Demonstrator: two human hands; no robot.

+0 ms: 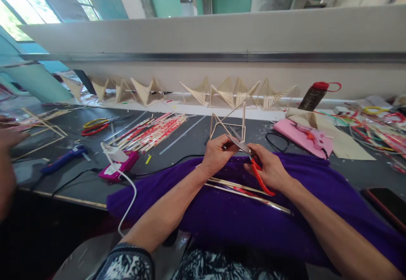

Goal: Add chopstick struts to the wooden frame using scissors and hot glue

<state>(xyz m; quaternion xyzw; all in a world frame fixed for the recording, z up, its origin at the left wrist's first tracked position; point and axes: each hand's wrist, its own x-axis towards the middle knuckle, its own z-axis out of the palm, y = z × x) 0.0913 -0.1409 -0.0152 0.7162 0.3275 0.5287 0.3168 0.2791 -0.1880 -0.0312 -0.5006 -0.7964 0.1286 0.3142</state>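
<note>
My right hand (268, 166) is closed round the red-handled scissors (261, 180), whose blades point up and left. At the blades, my left hand (217, 153) is closed in a pinch; what it holds, if anything, is hidden by the fingers. Just beyond both hands stands a stick frame (244, 121) of thin wooden sticks, partly covered by them. Below the hands, several loose wooden sticks (250, 193), some in clear wrap with red marks, lie on a purple cloth (203, 216).
Wrapped sticks (155, 132) lie left of centre, near a pink power strip (119, 166) and a blue glue gun (65, 159). Stick models (146, 91) line the back. On the right are a pink glue gun (309, 134), a bottle (314, 96) and a phone (385, 206). Another person's hand (11, 138) shows at left.
</note>
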